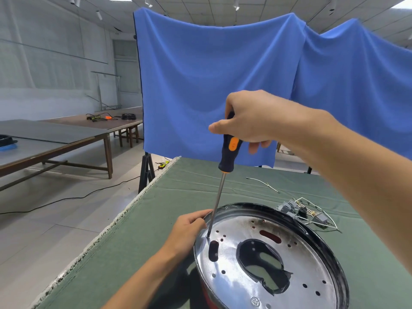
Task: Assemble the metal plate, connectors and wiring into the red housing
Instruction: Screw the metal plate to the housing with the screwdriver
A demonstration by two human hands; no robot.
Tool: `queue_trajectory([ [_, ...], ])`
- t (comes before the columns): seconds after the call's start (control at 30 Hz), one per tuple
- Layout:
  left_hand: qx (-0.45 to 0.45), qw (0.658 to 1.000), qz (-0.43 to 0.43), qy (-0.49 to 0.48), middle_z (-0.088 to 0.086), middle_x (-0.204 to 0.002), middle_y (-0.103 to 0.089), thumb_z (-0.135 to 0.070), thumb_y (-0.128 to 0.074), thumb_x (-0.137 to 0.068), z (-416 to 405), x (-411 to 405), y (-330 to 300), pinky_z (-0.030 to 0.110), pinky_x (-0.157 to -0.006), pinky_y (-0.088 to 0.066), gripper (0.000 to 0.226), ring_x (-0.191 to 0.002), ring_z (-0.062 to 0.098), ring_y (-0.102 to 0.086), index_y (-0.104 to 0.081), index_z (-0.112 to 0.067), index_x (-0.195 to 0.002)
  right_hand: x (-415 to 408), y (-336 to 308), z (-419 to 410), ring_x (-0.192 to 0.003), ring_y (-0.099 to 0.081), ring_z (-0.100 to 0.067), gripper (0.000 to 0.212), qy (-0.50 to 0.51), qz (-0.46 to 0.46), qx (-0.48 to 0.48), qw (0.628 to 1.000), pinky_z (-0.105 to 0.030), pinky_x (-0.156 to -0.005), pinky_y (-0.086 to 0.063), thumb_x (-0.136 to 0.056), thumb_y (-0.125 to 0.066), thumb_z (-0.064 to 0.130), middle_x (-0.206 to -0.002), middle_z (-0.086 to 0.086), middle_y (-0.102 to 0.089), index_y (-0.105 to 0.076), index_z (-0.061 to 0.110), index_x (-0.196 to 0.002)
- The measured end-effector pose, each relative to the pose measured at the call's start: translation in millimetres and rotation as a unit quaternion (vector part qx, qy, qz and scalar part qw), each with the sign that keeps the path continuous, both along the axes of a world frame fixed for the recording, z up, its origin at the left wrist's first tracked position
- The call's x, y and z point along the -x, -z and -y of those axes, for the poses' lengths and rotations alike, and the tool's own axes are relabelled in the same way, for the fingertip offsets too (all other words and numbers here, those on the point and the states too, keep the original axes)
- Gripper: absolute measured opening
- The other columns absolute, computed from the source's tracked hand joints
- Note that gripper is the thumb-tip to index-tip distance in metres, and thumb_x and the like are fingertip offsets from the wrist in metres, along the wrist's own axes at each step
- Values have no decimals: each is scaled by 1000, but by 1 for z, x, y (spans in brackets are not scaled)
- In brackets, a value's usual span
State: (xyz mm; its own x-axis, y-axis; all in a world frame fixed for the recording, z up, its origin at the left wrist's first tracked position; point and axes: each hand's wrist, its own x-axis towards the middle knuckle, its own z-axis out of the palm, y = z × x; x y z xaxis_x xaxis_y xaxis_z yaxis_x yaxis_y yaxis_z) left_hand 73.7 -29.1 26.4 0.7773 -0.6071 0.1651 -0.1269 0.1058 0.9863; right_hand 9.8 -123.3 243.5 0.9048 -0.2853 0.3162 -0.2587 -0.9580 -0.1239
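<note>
Round housing [334, 259], dark rim, a sliver of red wall visible at its lower edge; it stands on the green cloth-covered table [133, 253] at the near side. Contents: one shiny metal plate [234, 284] seated inside the rim, pierced with small round holes, one large irregular central opening, one dark oval slot toward the left and one red-showing slot toward the far side. Screwdriver [230, 152], black and orange handle, long steel shaft, standing nearly upright with its tip on the plate just beyond the oval slot. Right hand [247, 119] closed round the top of the handle, above the housing. Left hand [187, 233] at the housing's left rim, fingers curled over the edge, gripping it. Bundle of grey connectors with white wiring [303, 211] lying on the cloth just beyond the housing's far right rim, outside it. One loose white wire [263, 182] farther beyond the housing. Blue cloth backdrop [223, 74] hanging behind the table.
</note>
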Motion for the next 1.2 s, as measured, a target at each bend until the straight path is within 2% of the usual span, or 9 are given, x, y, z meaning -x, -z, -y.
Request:
queue_trajectory([
  [0.2, 0, 1000, 3, -7, -15, -71, -73, 17, -35, -84, 1, 1, 0, 7, -56, -47, 53, -66, -5, -67, -71, -22, -83, 5, 1, 2, -24, -49, -7, 39, 31, 23, 19, 999, -22, -44, -36, -83, -57, 51, -33, 7, -53, -60, 16, -67],
  [0.33, -9, 1000, 14, -16, -17, -71, -73, 16, -36, -85, 1, 0, 1, 6, -57, -46, 53, -65, -6, -66, -71, -24, -81, 7, 0, -2, -43, -65, -15, 21, 21, -12, -44, 999, -26, -52, -50, -85, -52, 34, -59, 1, -69, -56, 14, -78],
  [0.43, -13, 1000, 15, -21, -14, -74, -74, 15, -36, -85, 1, -2, 3, 9, -58, -48, 52, -67, -3, -67, -71, -24, -83, 7, -1, -2, -34, -56, -9, 31, 24, 11, 35, 999, -23, -47, -36, -85, -54, 43, -47, 4, -62, -53, 18, -68],
  [0.57, -20, 999, 20, -22, -9, -83, -75, 14, -36, -85, 1, -4, 6, 12, -63, -50, 50, -75, 2, -68, -74, -19, -91, 8, -2, -9, -53, -67, -17, 22, -26, -45, -31, 998, -29, -50, -53, -88, -53, 32, -80, -1, -69, -46, 17, -103],
  [0.67, -22, 999, 24, -25, -12, -82, -75, 14, -36, -85, 1, -4, 7, 10, -63, -49, 52, -75, -1, -68, -73, -23, -90, 8, -2, -8, -43, -55, -15, 29, 1, 9, 56, 998, -23, -46, -34, -87, -56, 42, -59, 1, -58, -50, 17, -75],
  [0.8, -24, 999, 31, -22, -19, -75, -73, 14, -36, -86, 0, -2, 4, 5, -59, -46, 54, -70, -7, -66, -71, -27, -84, 8, -1, -10, -44, -64, -14, 20, -11, -39, -29, 999, -23, -44, -47, -89, -53, 35, -66, 0, -68, -50, 15, -94],
  [0.9, -27, 999, 35, -22, -21, -73, -72, 13, -37, -86, 0, -2, 3, 4, -58, -45, 53, -69, -9, -65, -69, -29, -84, 7, -1, -7, -28, -50, -8, 31, 7, 8, 47, 999, -21, -42, -33, -88, -54, 44, -31, 7, -51, -50, 17, -73],
  [1.03, -22, 999, 28, -21, -16, -75, -73, 13, -37, -86, -1, -1, 4, 8, -59, -48, 52, -68, -5, -66, -71, -26, -85, 7, 3, -10, -46, -63, -14, 22, -42, -25, -20, 999, -24, -42, -48, -87, -52, 28, -68, 1, -64, -42, 19, -105],
  [1.2, -18, 999, 26, -16, -18, -73, -73, 14, -36, -86, -1, 0, 3, 7, -58, -47, 53, -67, -7, -65, -70, -27, -83, 6, 3, -10, -49, -57, -13, 30, -1, 10, 57, 998, -25, -47, -34, -85, -58, 47, -61, 4, -58, -48, 19, -79],
])
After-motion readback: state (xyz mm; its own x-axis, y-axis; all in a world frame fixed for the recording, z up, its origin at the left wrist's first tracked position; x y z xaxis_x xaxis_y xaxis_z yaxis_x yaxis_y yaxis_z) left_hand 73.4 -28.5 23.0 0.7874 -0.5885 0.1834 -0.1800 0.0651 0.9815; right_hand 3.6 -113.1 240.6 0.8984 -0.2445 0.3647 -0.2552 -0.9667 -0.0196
